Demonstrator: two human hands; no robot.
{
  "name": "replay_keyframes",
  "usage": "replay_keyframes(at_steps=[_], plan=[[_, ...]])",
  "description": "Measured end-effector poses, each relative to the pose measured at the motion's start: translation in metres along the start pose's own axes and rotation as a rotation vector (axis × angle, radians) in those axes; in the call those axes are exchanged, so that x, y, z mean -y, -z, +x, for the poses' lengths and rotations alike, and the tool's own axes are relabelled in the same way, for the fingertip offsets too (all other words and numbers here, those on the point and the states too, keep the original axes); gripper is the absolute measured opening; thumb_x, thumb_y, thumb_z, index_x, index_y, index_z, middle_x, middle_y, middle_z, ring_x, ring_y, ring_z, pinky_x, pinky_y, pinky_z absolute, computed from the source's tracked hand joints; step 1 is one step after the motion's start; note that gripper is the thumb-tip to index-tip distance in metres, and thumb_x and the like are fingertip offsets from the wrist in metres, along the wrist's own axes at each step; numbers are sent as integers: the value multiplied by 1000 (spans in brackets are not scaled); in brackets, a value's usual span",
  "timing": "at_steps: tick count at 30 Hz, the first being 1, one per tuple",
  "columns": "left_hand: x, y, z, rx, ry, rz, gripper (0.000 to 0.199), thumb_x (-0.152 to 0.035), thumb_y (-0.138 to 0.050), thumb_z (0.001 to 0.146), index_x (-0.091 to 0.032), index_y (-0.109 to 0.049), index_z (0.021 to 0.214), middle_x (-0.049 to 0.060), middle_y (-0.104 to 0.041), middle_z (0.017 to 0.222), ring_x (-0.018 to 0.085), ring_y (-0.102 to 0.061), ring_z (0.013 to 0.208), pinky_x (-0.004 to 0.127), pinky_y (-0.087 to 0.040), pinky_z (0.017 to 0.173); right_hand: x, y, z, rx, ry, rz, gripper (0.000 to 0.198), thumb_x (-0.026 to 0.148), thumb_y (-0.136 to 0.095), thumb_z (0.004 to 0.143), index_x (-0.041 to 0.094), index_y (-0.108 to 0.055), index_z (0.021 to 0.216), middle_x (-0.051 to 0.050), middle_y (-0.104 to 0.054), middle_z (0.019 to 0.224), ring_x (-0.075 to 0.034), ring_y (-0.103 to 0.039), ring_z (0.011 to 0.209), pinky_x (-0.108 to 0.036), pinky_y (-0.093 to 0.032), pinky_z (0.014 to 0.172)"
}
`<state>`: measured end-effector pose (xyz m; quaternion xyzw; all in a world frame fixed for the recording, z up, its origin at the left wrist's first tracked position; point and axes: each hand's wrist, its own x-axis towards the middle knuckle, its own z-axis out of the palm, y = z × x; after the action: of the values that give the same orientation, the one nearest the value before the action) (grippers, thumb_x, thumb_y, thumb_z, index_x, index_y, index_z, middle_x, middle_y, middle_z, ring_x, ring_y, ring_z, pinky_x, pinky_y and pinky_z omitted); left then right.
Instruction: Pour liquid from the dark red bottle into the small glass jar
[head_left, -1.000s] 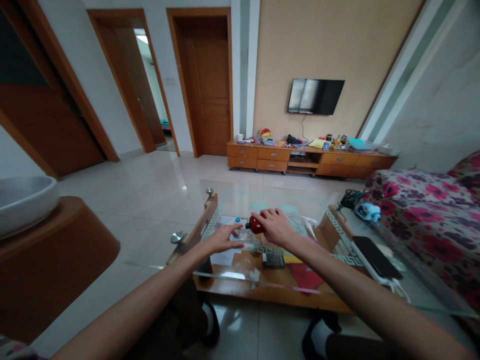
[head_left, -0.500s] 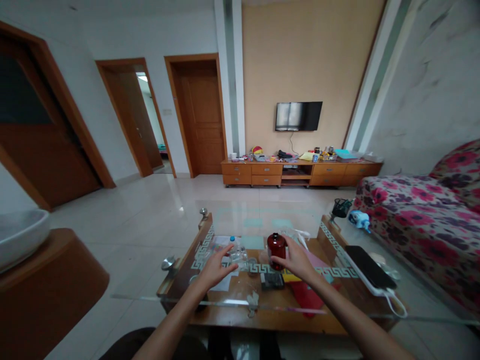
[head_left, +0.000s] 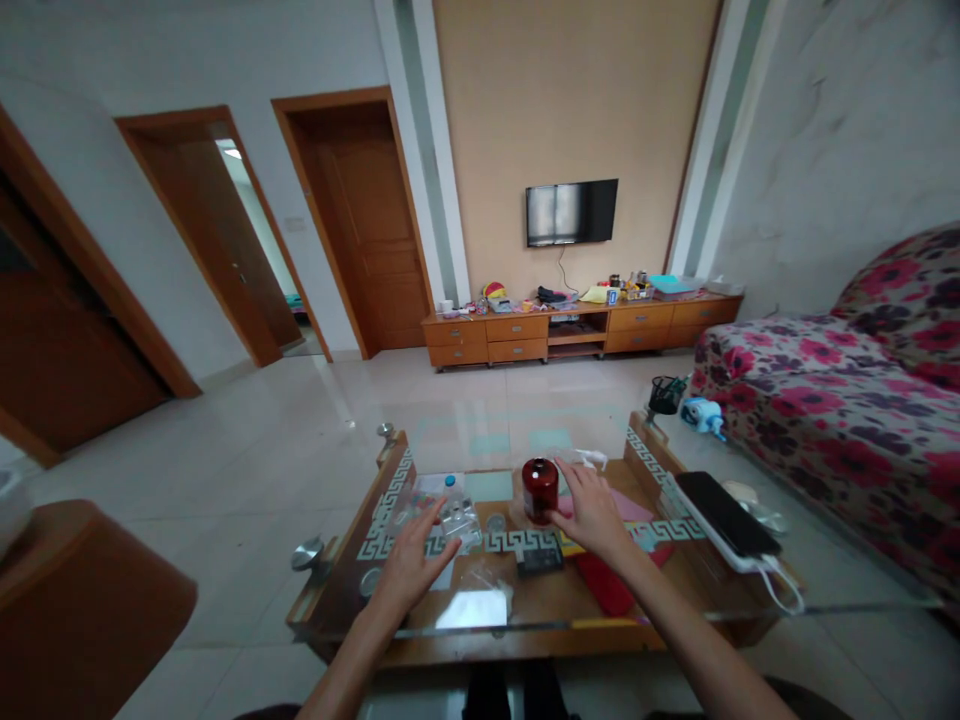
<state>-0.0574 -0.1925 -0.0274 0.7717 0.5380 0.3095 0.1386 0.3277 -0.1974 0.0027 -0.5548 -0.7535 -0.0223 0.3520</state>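
Note:
A dark red-brown bottle (head_left: 540, 490) with a short neck and an open-looking top stands upright on the glass coffee table (head_left: 517, 590). My right hand (head_left: 592, 510) is at its right side, thumb and fingers spread apart; the thumb tip overlaps the bottle's right edge, and I cannot tell whether it touches. To the left, my left hand (head_left: 416, 560) hovers over the glass, open with nothing in it. Beyond its fingertips are a blue cap (head_left: 450, 481) and a clear plastic item (head_left: 460, 522), whose exact kind is unclear.
A phone on a white power bank (head_left: 727, 520) with a cable lies at the table's right. Under or on the glass are a black box (head_left: 540, 558) and red material (head_left: 611, 585). A flowered sofa (head_left: 840, 400) stands right, a TV cabinet (head_left: 517, 340) far ahead.
The view has turned slightly to the right. My right thumb and fingers have slid back off the bottle's front toward its right side. My left hand stays open.

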Motion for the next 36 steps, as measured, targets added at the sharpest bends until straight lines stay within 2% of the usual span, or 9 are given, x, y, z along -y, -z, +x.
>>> replay_keyframes(at_steps=[4,9,15,18,21,24,27,30,36], plan=[[0,-11,5,-33,-45,43,71,-49,-65,94,-34,-43,160,9,-67,138,33,-61,131,52,-45,118,-29,8,-19,54,-62,-82,68,25,-64,82,27,-54,149,-14,-60,144,-38,-53,136,-58,-45,110],[-3,-27,11,-63,-149,105,73,-48,-61,100,-32,-34,165,9,-58,153,33,-57,138,56,-46,117,-60,-9,-33,162,-76,-177,44,24,-55,93,27,-67,136,-11,-67,134,-32,-57,128,-50,-45,110],[-10,-39,8,-78,-165,123,78,-48,-57,104,-33,-17,169,9,-58,154,31,-56,141,54,-45,117,-58,-30,-28,103,-102,-190,35,26,-51,100,26,-70,129,-10,-71,125,-28,-63,116,-42,-48,104],[-6,-38,9,-66,-166,129,79,-49,-58,104,-32,-16,169,10,-59,152,32,-55,141,54,-46,115,-54,-31,-26,73,-140,-225,37,30,-53,98,25,-67,132,-11,-70,120,-28,-65,111,-40,-52,95],[-2,-35,10,-52,-168,103,78,-51,-58,104,-31,-19,169,12,-60,150,33,-56,139,53,-47,114,-56,-36,-25,117,-137,-197,35,30,-52,98,25,-68,129,-11,-70,115,-26,-69,100,-36,-54,85],[1,-33,11,-32,-166,84,78,-52,-57,104,-30,-19,169,12,-60,149,32,-56,138,53,-46,115,-62,-43,-23,127,-86,-107,34,29,-49,100,25,-67,128,-10,-70,118,-25,-70,99,-38,-55,87],[2,-36,12,-7,-165,94,85,-54,-58,103,-27,-13,170,15,-58,150,34,-56,138,54,-45,114,-67,-47,-21,35,-96,19,38,34,-50,102,26,-62,137,-11,-70,122,-27,-70,101,-42,-56,90],[3,-39,11,8,-172,103,91,-58,-60,100,-24,-11,170,17,-57,151,37,-55,138,57,-46,113,-66,-44,-18,-95,-177,150,45,44,-58,100,24,-60,140,-11,-71,119,-26,-69,92,-43,-58,84],[3,-39,11,7,-188,98,86,-53,-57,102,-24,-13,170,17,-56,152,36,-56,138,55,-48,111,-58,-35,3,-373,-342,389,39,54,-69,93,21,-71,114,-11,-73,110,-25,-69,92,-39,-59,76]])
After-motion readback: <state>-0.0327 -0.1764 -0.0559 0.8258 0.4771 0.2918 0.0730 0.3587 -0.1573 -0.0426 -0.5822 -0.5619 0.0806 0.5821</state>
